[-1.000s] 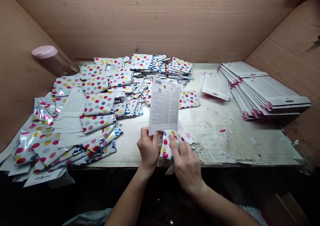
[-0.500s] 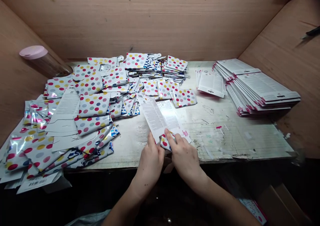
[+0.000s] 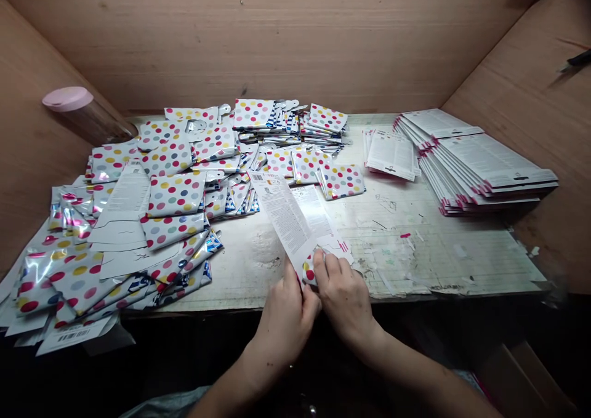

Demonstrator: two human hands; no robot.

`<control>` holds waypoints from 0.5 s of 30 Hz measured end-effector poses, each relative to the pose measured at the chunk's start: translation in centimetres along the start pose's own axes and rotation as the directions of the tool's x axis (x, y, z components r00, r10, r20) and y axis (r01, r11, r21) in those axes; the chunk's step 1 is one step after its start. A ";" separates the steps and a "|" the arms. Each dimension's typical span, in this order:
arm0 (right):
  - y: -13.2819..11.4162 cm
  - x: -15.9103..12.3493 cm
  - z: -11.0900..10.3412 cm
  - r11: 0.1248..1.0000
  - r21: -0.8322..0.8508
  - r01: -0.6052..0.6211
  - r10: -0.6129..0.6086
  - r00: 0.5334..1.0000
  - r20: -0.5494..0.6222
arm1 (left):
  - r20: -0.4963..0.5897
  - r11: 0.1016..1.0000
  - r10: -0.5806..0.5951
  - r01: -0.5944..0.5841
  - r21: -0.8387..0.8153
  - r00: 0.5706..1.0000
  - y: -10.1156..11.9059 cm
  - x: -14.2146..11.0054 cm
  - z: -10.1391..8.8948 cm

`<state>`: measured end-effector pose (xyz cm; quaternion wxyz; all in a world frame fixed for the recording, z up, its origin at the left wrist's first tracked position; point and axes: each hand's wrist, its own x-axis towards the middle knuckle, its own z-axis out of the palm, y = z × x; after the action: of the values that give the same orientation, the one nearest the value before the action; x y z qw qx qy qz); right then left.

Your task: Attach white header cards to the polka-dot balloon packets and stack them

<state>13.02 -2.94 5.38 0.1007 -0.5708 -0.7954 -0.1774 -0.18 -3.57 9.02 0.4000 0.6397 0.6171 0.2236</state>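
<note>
A long printed card [image 3: 281, 212], white with small grey text, slants up and away from my hands. My left hand [image 3: 287, 310] is closed on its near left edge, thumb toward the middle. At the near end of the card, a polka-dot foil packet [image 3: 308, 271] shows partly. My right hand [image 3: 344, 292] has its fingers curled over that packet and covers most of it; how far it sits inside the card cannot be made out. Under the held card another printed card [image 3: 317, 212] lies flat on the worktop.
Polka-dot packets [image 3: 175, 193] are heaped across the left and back of the worktop [image 3: 392, 252]. Printed cards [image 3: 120, 205] lie among them. Stacks of filled-looking cards [image 3: 498, 159] stand at the right. A pink-lidded container [image 3: 69, 100] leans at the left wall.
My right fingers have curled from a stretched forefinger and moved slightly toward me over the packet. My left hand has shifted a little right and nearer, its thumb now lower.
</note>
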 end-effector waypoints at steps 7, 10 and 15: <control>-0.2 0.7 -0.7 0.998 -0.068 0.017 -0.011 0.996 0.083 | -0.034 0.999 0.042 -0.042 -0.018 0.999 0.5 -0.2 0.5; -0.2 0.8 -0.8 0.996 -0.089 0.008 0.002 0.994 0.111 | -0.005 0.994 0.019 -0.018 0.107 1.000 0.3 -0.3 0.7; 0.1 0.5 -1.4 1.000 0.019 0.012 -0.014 0.992 0.129 | -0.039 0.988 0.043 -0.037 0.150 0.998 0.1 -0.7 0.9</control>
<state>12.84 -3.01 6.85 0.0531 -0.5750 -0.8054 -0.1337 0.49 -4.44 8.75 0.3332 0.6754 0.6274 0.1981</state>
